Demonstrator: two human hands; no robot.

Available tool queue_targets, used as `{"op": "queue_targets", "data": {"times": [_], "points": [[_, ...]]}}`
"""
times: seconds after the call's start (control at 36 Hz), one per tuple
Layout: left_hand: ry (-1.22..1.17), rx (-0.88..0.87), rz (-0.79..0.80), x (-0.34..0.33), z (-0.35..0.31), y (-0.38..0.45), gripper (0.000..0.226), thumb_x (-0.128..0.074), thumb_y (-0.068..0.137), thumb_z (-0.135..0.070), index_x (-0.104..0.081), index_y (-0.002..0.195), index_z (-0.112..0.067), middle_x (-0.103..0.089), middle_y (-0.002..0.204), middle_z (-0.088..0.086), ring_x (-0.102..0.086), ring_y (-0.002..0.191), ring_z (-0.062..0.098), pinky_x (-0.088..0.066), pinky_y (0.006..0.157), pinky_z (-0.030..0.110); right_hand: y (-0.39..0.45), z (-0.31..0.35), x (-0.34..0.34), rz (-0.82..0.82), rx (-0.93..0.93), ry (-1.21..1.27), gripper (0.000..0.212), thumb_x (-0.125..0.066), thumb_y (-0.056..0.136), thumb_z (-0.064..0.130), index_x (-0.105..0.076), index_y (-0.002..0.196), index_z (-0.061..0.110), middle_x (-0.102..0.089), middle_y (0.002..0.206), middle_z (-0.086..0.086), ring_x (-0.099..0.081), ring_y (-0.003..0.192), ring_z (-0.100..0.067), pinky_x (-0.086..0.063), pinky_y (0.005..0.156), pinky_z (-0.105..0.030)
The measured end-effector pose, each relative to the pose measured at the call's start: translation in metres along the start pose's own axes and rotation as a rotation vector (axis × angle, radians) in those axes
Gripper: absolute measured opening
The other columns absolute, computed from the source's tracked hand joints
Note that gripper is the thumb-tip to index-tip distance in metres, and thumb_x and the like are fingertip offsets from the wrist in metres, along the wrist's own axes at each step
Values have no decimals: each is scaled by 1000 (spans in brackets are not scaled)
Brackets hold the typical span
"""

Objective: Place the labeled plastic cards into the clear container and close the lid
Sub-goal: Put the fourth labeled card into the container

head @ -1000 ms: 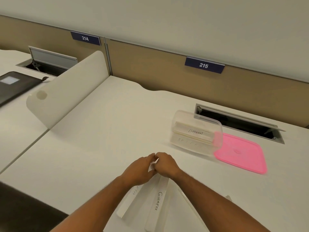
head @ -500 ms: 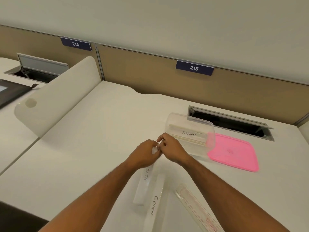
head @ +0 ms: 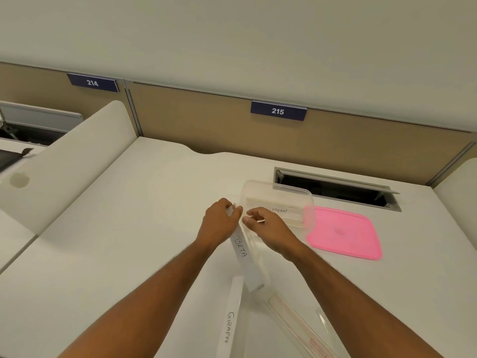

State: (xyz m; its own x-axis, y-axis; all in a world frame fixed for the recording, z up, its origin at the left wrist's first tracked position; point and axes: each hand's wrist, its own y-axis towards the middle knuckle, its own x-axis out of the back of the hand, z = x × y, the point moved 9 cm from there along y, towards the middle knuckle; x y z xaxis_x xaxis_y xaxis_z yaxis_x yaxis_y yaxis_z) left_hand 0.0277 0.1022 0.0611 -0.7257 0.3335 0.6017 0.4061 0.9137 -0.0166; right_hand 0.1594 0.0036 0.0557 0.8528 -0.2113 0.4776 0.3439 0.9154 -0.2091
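Note:
My left hand [head: 219,222] pinches the far end of a long white card marked BETA [head: 244,257], lifted off the desk just left of the clear container [head: 277,192]. My right hand [head: 268,229] is close beside it, fingers half curled; something thin shows at its fingertips, but I cannot tell if it grips the card. The container stands open and holds cards, the top one marked ELEPHANT [head: 280,210]. Its pink lid [head: 343,232] lies flat to the right. A card marked GIRAFEE [head: 229,321] lies on the desk near me.
A clear ruler-like strip [head: 296,326] lies at the front right. An open cable hatch [head: 335,188] sits behind the container. A white divider [head: 67,156] rises on the left, with a tan partition [head: 206,120] at the back.
Both hands have moved forward and up from the card pile toward the container. The BETA card has come off the desk with my left hand. My right hand has drawn slightly apart.

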Motion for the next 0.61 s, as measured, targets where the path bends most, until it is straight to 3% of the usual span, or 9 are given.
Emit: {"op": "queue_targets", "data": {"times": [0.14,0.22,0.36,0.5,0.61], "points": [[-111,97,-73,4,3,2,28,-53,89,-48,-57,88,-20,-63,87,-9,-61,78,9,-43,59,25,-4,-12,2,119,-64,2,85,-73,67,71,-49,138,32,-59,124,9,-59,111,-6,-52,96,-33],[-168,151,-97,3,6,3,28,-52,88,-47,-56,85,-19,-63,85,-6,-61,78,15,-49,61,30,-6,-18,6,147,-75,-141,92,-78,64,69,-43,142,34,-53,123,11,-57,107,-8,-47,85,-27],[-318,216,-78,-3,6,6,33,-53,89,-47,-57,88,-13,-64,90,1,-64,86,21,-59,79,47,-7,-27,18,146,-62,-241,82,-80,72,45,-40,144,38,-53,122,3,-57,95,-5,-47,84,-27],[-355,228,-34,-11,0,4,38,-55,90,-53,-52,96,-16,-63,98,1,-65,86,17,-61,74,45,-5,-25,35,113,-59,-265,76,-80,78,32,-44,145,34,-55,122,2,-58,102,-12,-45,83,-25],[-235,221,57,-18,-1,4,59,-54,89,-61,-42,123,-13,-60,114,5,-66,94,23,-59,81,43,-4,-25,53,122,-67,-285,69,-80,80,26,-50,142,29,-58,131,-2,-58,110,-17,-48,91,-29]]}}
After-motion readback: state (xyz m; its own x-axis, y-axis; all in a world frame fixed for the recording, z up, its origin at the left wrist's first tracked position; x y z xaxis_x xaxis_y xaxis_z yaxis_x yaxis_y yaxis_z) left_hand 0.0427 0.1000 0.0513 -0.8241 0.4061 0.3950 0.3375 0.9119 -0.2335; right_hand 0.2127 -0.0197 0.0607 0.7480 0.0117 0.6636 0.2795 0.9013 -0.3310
